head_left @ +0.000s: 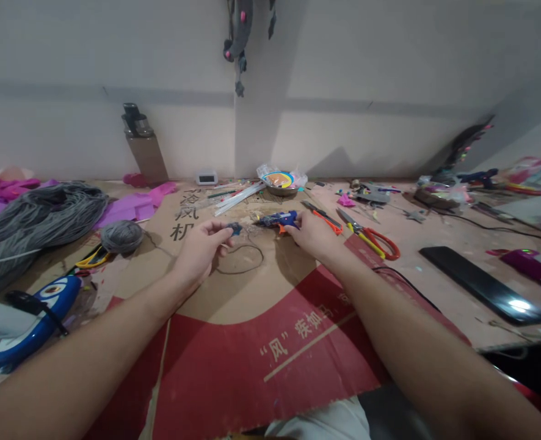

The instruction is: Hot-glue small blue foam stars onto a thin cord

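Between the fingertips of my left hand is a small dark blue-grey piece, too small to make out well. A thin grey cord curves in a loop beside it on the cardboard. My right hand is closed on a blue glue gun with an orange trigger, its dark nozzle end pointing left toward the small piece. A gap separates the nozzle from the piece.
Scissors and an orange-handled tool lie right of my right hand, near a black flat case. Grey yarn sits left. Clear sticks and a bowl stand behind.
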Tool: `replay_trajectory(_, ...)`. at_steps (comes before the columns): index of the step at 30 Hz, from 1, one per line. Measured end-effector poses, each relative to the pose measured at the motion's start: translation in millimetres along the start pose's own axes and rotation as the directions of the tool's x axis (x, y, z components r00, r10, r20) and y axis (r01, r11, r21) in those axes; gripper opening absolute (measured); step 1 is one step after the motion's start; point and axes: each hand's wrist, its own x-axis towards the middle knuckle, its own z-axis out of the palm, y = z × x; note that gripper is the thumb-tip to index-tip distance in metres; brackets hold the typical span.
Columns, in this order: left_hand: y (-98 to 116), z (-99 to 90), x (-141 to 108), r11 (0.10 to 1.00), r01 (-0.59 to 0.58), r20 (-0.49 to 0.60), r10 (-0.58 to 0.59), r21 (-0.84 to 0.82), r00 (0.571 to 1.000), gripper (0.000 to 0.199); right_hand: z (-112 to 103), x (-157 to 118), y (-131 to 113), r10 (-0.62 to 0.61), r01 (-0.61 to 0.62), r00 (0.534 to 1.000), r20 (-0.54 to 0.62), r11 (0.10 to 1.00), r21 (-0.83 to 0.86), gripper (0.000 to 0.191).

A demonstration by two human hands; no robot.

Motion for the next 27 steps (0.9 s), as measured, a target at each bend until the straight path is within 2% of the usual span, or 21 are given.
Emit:
replay_trajectory(2,1.8,5.2,-4.5,1.0,0.017,0.008,-0.017,-0.002,1.0,0.015,-3.7,-3.3,-8.2,-0.036,0.023,0.992,-0.123,0.994,-0.108,0.019)
replay_trajectory(3,2.5,8.2,-6.6,0.999,0.033,0.016,-0.033,-0.015,0.999,0.014,-4.7,-6.1,-14.7,-0.077,0.069,0.986,-0.145,0.996,-0.064,0.019)
replay_trajectory(5,3.3,13.8,-10.0,0.997,0.062,0.034,-0.061,-0.035,0.998,0.013,-3.5,-13.8,-29.8,-0.199,0.208,0.977,-0.073,0.963,0.17,0.017)
replay_trajectory(6,3.3,16.1,-11.3,0.997,0.063,0.042,-0.062,-0.034,0.997,0.013,-1.4,-18.2,-37.2,-0.244,0.235,0.97,-0.009,0.924,0.301,0.017)
replay_trajectory(8,2.7,18.9,-12.9,0.999,0.045,0.056,-0.044,-0.011,0.997,0.014,4.5,-26.4,-48.9,-0.283,0.212,0.956,0.075,0.846,0.489,0.018)
replay_trajectory(10,1.6,19.4,-13.6,1.0,0.023,0.065,-0.024,0.022,0.998,0.015,10.0,-32.3,-55.2,-0.28,0.174,0.954,0.108,0.81,0.56,0.018)
replay_trajectory(22,-0.8,18.1,-17.0,0.975,-0.084,0.106,0.063,0.205,0.992,0.022,9.7,-35.9,-55.7,-0.263,0.136,0.95,0.171,0.836,0.531,0.011)
replay_trajectory(27,-0.2,19.1,-19.7,0.977,-0.098,0.157,0.068,0.188,0.985,0.019,7.8,-38.6,-60.2,-0.266,0.151,0.952,0.152,0.838,0.524,0.007)
